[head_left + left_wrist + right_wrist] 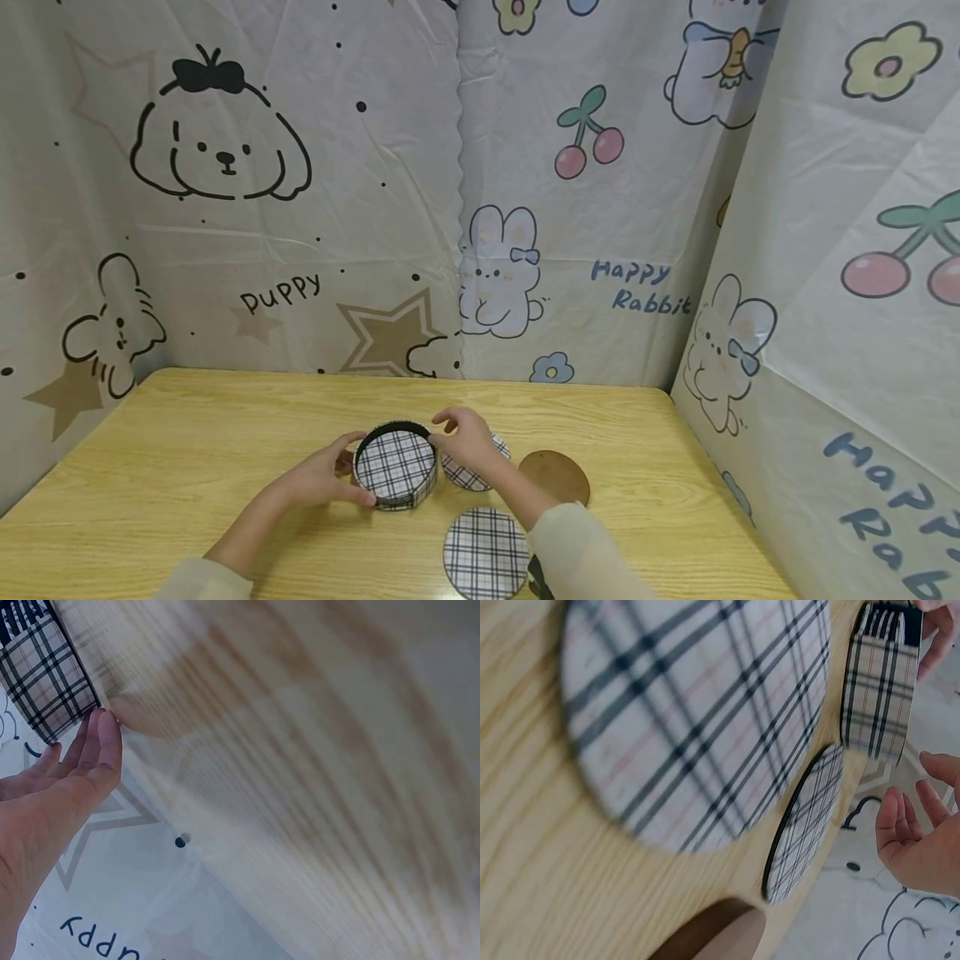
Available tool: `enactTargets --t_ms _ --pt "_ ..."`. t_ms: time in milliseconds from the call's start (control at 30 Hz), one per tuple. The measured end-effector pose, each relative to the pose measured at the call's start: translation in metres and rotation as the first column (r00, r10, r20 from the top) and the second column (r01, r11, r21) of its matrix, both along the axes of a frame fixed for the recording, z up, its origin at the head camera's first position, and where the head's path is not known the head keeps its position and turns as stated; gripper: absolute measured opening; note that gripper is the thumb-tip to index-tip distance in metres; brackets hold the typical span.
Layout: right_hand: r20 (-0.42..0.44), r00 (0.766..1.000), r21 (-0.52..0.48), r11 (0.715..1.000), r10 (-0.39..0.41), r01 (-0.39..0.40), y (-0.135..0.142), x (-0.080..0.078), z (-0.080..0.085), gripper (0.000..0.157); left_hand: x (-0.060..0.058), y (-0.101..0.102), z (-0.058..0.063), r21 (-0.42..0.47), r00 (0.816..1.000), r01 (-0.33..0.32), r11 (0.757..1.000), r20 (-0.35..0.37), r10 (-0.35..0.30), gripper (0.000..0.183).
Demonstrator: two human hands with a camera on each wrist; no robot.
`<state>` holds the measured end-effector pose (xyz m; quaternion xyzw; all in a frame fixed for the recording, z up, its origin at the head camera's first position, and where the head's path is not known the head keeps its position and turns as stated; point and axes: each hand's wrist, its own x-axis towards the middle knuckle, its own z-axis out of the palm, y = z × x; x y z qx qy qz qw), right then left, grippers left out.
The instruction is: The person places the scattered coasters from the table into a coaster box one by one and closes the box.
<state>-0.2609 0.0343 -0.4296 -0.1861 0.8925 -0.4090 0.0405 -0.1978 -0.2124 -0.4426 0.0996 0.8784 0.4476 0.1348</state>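
Observation:
A round plaid coaster holder (pixel 411 497) with a dark inner rim stands on the table, several plaid coasters (pixel 393 465) stacked inside. My left hand (pixel 324 477) holds it from the left, thumb at the front and fingers at the far side; in the left wrist view those fingers (pixel 110 742) touch its wall. By the right rim is my right hand (pixel 472 442), fingers loosely bent. The right wrist view shows this hand (pixel 924 847) a little apart from the holder (pixel 877 697), gripping nothing. Under the right hand and forearm a plaid coaster (pixel 465 478) is partly hidden.
Another plaid coaster (pixel 486 552) lies flat near the table's front. A brown round disc (pixel 557 477) lies to the right, partly behind the right forearm. Printed curtains (pixel 390 250) hang behind and along the right side of the wooden table (pixel 225 417).

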Motion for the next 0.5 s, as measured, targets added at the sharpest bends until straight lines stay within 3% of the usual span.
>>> enactTargets --t_ms 200,500 --pt "-0.022 0.999 0.013 0.999 -0.032 0.032 0.02 -0.006 -0.001 0.029 -0.001 0.0 -0.001 -0.002 1.0 -0.008 1.0 -0.005 0.008 0.106" --pt "0.012 0.995 0.077 0.992 -0.102 0.1 0.046 -0.014 -0.01 0.031 -0.002 -0.001 -0.002 -0.009 1.0 -0.012 1.0 -0.01 0.012 0.106"
